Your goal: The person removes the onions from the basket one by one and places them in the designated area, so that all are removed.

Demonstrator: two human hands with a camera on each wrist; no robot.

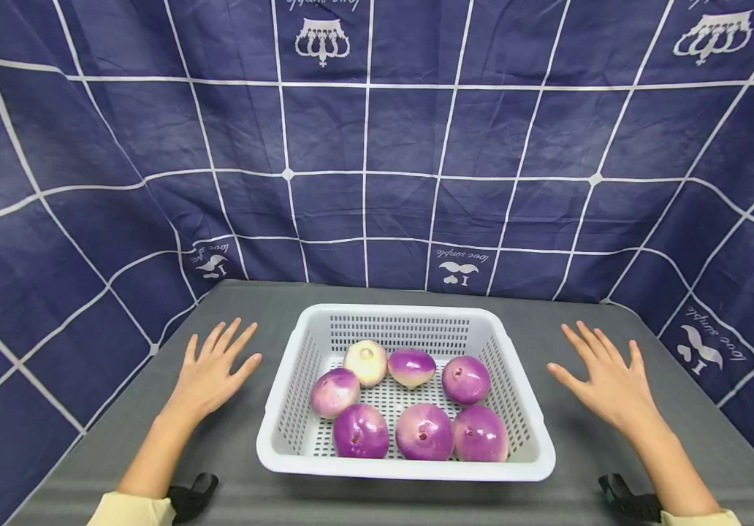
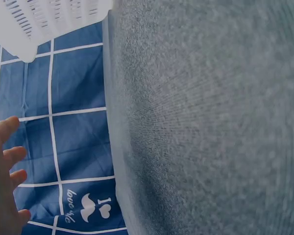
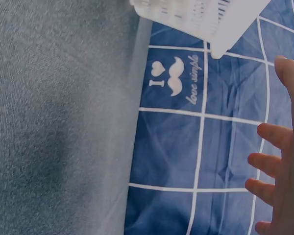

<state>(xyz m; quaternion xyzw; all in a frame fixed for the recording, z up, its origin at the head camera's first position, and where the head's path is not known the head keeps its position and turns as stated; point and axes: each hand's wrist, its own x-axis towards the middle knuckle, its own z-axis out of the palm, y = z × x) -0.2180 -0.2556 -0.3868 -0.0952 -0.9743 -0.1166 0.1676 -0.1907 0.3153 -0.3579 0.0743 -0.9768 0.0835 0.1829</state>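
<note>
Seven glossy, round, purple-and-cream onions (image 1: pixel 424 432)

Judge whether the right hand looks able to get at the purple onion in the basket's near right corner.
Probably yes: the right hand is spread and holds nothing, and nothing covers the purple onion; it need only pass over the basket's right rim.

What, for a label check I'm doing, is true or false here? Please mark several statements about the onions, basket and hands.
1. Seven onions lie in the white basket. True.
2. The left hand and right hand both have spread fingers. True.
3. The left hand grips the basket's rim. False: it is apart from the basket.
4. Every onion is equally purple. False: one pale onion, toward the far side, is mostly white.
5. Blue cloth with white lines hangs behind the basket. True.
</note>
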